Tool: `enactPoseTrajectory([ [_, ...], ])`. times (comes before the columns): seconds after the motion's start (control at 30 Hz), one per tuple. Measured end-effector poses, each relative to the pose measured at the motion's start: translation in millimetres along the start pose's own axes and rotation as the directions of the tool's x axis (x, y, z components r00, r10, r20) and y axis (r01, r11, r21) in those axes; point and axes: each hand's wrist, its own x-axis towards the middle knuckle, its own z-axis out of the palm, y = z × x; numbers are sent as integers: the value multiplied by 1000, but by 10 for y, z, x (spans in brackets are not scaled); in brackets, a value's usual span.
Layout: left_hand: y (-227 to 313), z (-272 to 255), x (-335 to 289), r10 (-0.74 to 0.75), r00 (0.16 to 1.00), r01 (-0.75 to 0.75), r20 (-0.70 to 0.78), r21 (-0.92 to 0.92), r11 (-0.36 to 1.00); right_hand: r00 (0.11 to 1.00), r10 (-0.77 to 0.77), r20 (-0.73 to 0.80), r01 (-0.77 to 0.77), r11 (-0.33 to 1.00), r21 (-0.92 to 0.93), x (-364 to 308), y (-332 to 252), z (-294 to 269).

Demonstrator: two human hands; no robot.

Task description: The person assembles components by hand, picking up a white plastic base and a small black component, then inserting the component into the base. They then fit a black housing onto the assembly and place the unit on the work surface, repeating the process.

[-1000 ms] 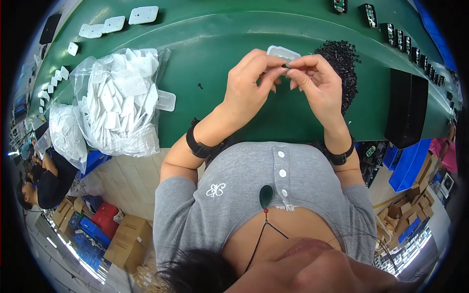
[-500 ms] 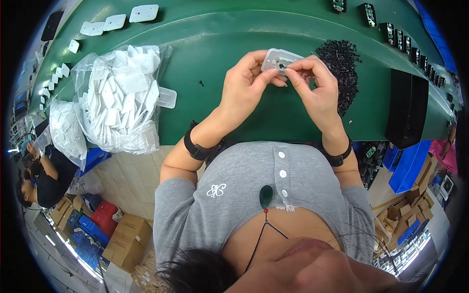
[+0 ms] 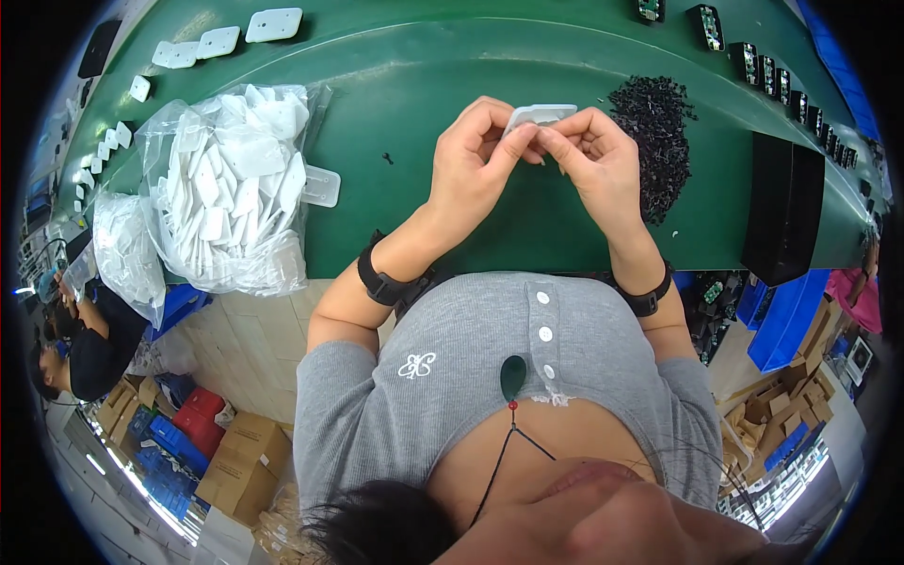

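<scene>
A small white plastic plate (image 3: 540,115) with rounded corners is tilted up between my two hands over the green table. My left hand (image 3: 478,158) is closed on its left side, thumb against the near face. The fingers of my right hand (image 3: 600,168) pinch at its right side, the thumb tip close to the left thumb. My fingers hide most of the near face, and no small black part shows there now. Right of my right hand lies a heap of small black parts (image 3: 664,155). One loose black piece (image 3: 387,158) rests left of my left hand.
An open clear bag of white plates (image 3: 226,188) stands at left, one plate (image 3: 322,186) beside it. More white plates (image 3: 218,42) line the far left edge. Black housings with green circuit boards (image 3: 749,66) line the far right. A black box (image 3: 783,207) stands at right.
The plate has tipped so that its face shows less. My right hand has shifted slightly left, and the black part seen on the plate before is now hidden behind my fingers.
</scene>
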Motion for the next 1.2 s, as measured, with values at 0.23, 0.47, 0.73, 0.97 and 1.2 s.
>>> enactPoseTrajectory([
  [0.23, 29, -6, -7, -79, 997, 76, -19, -138, 988, 896, -444, -15, 376, 777, -504, 25, -68, -82],
  [0.47, 63, -18, 31, -112, 989, 117, 101, -44, 992, 985, -138, 107, 162, 952, -259, 52, -57, -177],
  [0.73, 66, -117, 331, -141, 990, 142, -10, 82, 987, 973, -169, 157, 213, 916, -339, 353, -187, -406],
  [0.97, -76, -304, 904, 261, 961, -220, 88, 815, 537, 822, -567, -63, 82, 227, -970, 1525, -633, -979],
  [1.2, -52, -215, 683, 296, 950, -202, 103, 922, 329, 882, -471, 35, 279, 459, -843, 1860, -392, -1214],
])
